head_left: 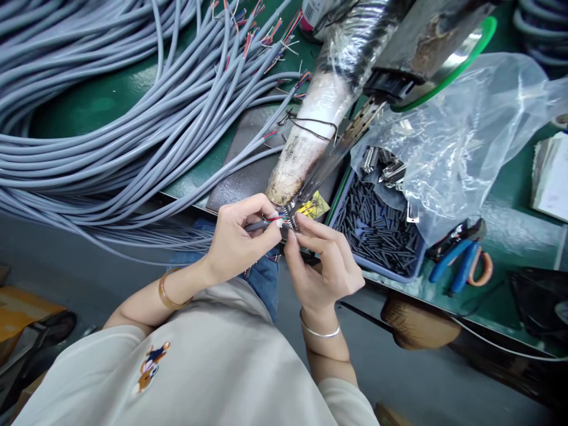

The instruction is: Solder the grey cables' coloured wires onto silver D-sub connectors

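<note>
My left hand (pixel 242 235) is closed around the end of a grey cable (pixel 256 225), with thin red and other coloured wires (pixel 276 218) coming out past the fingertips. Close against it, my right hand (pixel 322 257) has thumb and index finger in a pinch at the wire ends. What sits between those fingertips is too small to make out. Small metal parts with pins (pixel 289 208) show at the meeting point of both hands. Just behind them are a yellow piece (pixel 314 205) and the sooty lower end of a white, plastic-wrapped tube (pixel 295 151).
A large bundle of grey cables (pixel 110 148) with stripped ends fills the left of the green bench. At right stand a blue tray (pixel 420 260) of short black tubes, a clear bag (pixel 461 130) with metal parts, and blue-handled cutters (pixel 461 263). A perforated metal bar (pixel 355 127) slants down beside the tube.
</note>
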`<action>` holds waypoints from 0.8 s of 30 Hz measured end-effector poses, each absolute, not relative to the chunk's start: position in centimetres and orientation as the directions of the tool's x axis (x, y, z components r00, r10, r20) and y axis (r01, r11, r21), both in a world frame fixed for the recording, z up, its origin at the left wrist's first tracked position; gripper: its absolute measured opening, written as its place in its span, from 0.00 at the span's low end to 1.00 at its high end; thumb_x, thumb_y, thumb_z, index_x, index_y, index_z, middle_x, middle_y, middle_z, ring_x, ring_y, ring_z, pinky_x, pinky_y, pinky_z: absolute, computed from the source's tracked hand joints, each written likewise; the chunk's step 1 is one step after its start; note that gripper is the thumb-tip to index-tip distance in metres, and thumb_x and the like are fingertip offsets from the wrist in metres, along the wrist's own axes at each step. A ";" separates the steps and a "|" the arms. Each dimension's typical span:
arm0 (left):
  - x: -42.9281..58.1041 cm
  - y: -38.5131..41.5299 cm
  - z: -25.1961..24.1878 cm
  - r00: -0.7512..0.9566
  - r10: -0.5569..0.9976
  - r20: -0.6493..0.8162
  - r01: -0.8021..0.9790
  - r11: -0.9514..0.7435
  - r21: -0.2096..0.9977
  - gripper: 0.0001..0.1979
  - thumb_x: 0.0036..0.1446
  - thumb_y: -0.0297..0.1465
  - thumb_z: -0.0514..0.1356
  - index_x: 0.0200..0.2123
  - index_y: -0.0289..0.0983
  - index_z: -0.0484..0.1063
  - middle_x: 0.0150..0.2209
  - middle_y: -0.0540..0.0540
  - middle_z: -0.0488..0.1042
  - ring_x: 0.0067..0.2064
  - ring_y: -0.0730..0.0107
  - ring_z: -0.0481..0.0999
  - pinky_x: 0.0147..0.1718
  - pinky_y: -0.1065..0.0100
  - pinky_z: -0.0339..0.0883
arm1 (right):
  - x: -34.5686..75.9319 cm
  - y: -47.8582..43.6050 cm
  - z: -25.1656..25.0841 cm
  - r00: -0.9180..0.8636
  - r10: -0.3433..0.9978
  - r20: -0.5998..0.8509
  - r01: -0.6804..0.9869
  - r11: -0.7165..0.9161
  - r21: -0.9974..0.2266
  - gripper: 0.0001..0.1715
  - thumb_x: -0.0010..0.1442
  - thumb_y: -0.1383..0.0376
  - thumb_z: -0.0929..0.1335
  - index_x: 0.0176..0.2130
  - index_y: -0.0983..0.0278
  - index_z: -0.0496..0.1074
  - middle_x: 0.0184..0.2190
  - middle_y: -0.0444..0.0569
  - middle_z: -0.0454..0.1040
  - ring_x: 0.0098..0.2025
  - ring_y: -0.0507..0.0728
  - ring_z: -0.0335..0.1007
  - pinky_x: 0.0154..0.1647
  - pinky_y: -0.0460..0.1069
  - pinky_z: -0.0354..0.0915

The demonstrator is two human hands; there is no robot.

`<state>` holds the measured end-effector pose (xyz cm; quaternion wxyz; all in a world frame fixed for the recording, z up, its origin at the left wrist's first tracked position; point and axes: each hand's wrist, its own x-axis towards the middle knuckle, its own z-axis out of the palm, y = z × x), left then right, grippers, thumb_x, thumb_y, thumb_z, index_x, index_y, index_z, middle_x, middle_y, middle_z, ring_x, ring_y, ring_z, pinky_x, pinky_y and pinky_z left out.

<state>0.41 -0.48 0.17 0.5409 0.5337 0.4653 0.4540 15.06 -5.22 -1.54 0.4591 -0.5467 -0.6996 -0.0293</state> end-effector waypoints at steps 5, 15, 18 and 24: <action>0.3 -0.3 -0.2 0.203 0.974 -0.105 -0.007 0.108 0.994 0.07 0.48 0.25 0.64 0.24 0.36 0.68 0.23 0.52 0.69 0.22 0.81 0.60 0.20 0.75 0.52 | 16.2 -5.7 -2.2 0.078 0.694 0.716 0.744 0.438 -0.505 0.09 0.65 0.71 0.72 0.45 0.59 0.77 0.32 0.42 0.83 0.25 0.51 0.78 0.25 0.45 0.72; 0.1 -1.2 -0.1 0.194 0.977 -0.093 -0.053 0.105 0.993 0.04 0.50 0.27 0.65 0.27 0.36 0.71 0.28 0.47 0.74 0.29 0.75 0.72 0.24 0.76 0.62 | 16.3 -6.3 -1.8 0.072 0.701 0.709 0.790 0.393 -0.470 0.14 0.61 0.75 0.73 0.45 0.61 0.76 0.39 0.44 0.85 0.39 0.55 0.85 0.44 0.49 0.80; 0.2 -1.2 -0.2 0.183 0.981 -0.063 -0.052 0.073 0.996 0.05 0.50 0.27 0.64 0.26 0.36 0.70 0.28 0.47 0.75 0.29 0.74 0.73 0.23 0.76 0.61 | 15.6 -6.3 -1.9 -0.014 0.729 0.684 0.809 0.411 -0.421 0.12 0.60 0.74 0.74 0.41 0.61 0.74 0.43 0.46 0.85 0.41 0.54 0.85 0.42 0.45 0.79; 0.4 -0.9 -0.4 0.185 0.983 -0.020 0.038 0.013 0.999 0.06 0.51 0.24 0.63 0.27 0.36 0.69 0.26 0.51 0.72 0.23 0.81 0.65 0.20 0.76 0.55 | 15.2 -5.6 -2.0 0.013 0.731 0.682 0.822 0.381 -0.423 0.10 0.62 0.73 0.73 0.39 0.60 0.72 0.43 0.48 0.85 0.41 0.54 0.85 0.42 0.47 0.79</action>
